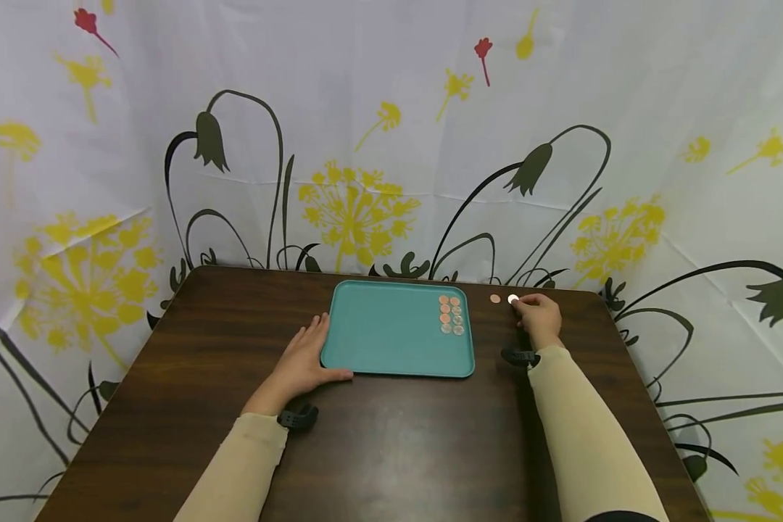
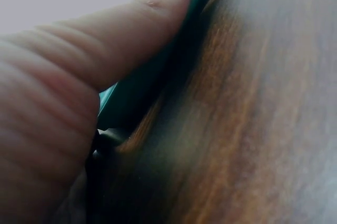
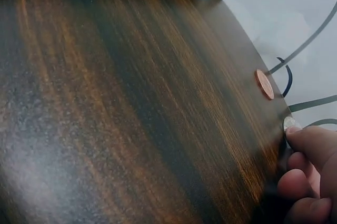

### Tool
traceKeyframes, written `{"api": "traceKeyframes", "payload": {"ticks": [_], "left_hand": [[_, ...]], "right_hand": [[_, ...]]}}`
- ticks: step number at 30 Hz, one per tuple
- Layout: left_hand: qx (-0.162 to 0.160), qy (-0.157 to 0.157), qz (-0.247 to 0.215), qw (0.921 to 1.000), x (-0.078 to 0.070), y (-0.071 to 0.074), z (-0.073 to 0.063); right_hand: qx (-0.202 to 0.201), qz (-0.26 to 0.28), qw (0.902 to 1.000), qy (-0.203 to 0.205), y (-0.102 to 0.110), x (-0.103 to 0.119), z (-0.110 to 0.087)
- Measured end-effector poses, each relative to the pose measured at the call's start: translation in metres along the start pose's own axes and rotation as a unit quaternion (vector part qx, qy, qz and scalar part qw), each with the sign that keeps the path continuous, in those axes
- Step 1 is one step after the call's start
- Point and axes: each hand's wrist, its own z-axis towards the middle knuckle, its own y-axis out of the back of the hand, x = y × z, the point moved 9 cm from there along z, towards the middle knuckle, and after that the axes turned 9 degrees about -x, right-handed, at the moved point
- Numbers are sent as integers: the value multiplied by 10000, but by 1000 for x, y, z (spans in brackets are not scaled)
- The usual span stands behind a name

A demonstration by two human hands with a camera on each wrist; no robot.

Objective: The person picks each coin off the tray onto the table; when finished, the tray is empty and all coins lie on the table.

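My left hand lies with straight fingers along the left side of a teal tray, its thumb against the tray's front rim. Near the table's back edge my right hand pinches a silver coin at its fingertips, the other fingers curled under. Just left of that coin, a copper coin lies flat on the wood. On the tray's right part, copper coins and silver coins stand in two neat columns running front to back.
The dark wooden table reaches back to a white cloth printed with flowers. A black wrist strap sits on the left wrist, and another strap on the right. The tray has a low raised rim.
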Motion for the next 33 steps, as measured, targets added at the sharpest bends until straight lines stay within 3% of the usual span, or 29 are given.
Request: {"api": "traceKeyframes", "payload": {"ticks": [7,14,18,25,33], "left_hand": [[7,72,-21,10000,-2,-4,-6],[-31,-11,48,10000,-4,-2,-3],[-52,-29,71,10000,-3,-1,-4],[-31,-50,49,10000,-4,-1,-5],[-91,-24,95,9999,-4,1,-3]], "right_hand": [[69,-227,9996,149,3,-4,-1],[276,-43,9993,239,-2,-11,6],[396,64,9983,421,-4,-10,5],[199,53,9986,491,-2,-9,0],[391,20,9964,753,-4,-1,-3]]}}
